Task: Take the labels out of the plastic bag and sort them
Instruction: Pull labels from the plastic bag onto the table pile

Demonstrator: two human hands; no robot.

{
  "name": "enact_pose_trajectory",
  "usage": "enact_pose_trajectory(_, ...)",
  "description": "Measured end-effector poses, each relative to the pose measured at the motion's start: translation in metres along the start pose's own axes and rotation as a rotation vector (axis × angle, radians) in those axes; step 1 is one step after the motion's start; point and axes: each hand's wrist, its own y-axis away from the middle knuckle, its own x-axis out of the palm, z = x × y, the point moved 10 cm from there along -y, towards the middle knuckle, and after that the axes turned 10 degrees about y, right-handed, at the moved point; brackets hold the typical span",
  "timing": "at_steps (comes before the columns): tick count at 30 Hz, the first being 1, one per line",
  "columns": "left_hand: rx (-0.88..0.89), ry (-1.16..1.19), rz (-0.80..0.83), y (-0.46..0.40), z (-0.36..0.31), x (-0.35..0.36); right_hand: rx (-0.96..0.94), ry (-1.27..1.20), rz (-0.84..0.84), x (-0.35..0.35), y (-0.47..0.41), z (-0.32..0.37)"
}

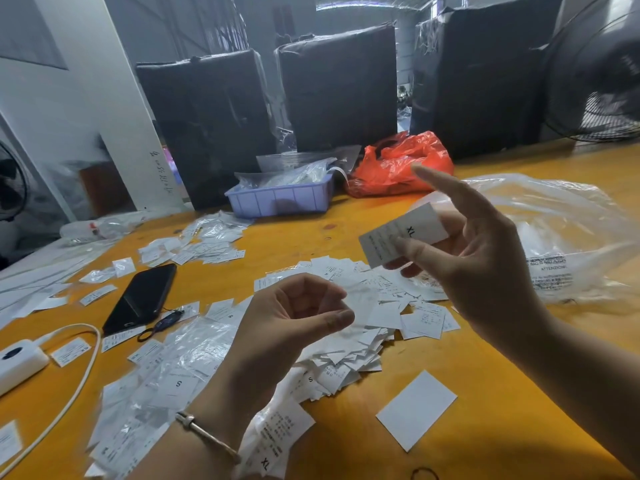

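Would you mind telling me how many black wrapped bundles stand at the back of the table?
3: one at the left, one in the middle, one at the right. More may be hidden behind them.

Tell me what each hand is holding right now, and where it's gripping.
The right hand pinches an XL label at its lower edge, thumb against fingers. The left hand is loosely curled and holds nothing.

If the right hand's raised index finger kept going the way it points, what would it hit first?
Probably the red plastic bag: the right hand points its index finger up and away toward it, though depth is unclear from this view.
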Motion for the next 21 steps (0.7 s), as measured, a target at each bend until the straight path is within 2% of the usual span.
enact_pose_trajectory(3, 0.021, 0.045, -0.015, 0.0, -0.003, -0.003, -0.033, 0.124, 0.075, 0.007, -0.001, 0.003)
enact_pose_trajectory(6, 0.037, 0.073, 0.014, 0.0, -0.007, -0.001, 0.053, 0.071, 0.378, 0.042, 0.009, -0.005)
enact_pose_trajectory(8, 0.039, 0.078, 0.061, 0.0, -0.008, 0.005, 0.022, 0.099, 0.485, 0.055, 0.016, -0.003)
enact_pose_trajectory(11, 0.032, 0.062, 0.104, 0.002, -0.007, 0.01, -0.07, 0.105, 0.432, 0.053, 0.014, 0.007)
enact_pose_trajectory(13, 0.038, 0.011, 0.098, 0.002, -0.008, 0.011, -0.067, 0.113, 0.403, 0.049, 0.012, 0.004)
enact_pose_trajectory(18, 0.138, -0.181, 0.027, 0.004, -0.016, 0.008, -0.04, 0.222, 0.473, 0.054, 0.015, -0.001)
enact_pose_trajectory(20, 0.165, -0.177, -0.006, 0.004, -0.019, 0.004, -0.029, 0.216, 0.388, 0.045, 0.011, 0.001)
enact_pose_trajectory(21, 0.175, -0.174, -0.015, 0.004, -0.019, 0.003, -0.013, 0.188, 0.293, 0.036, 0.007, 0.003)
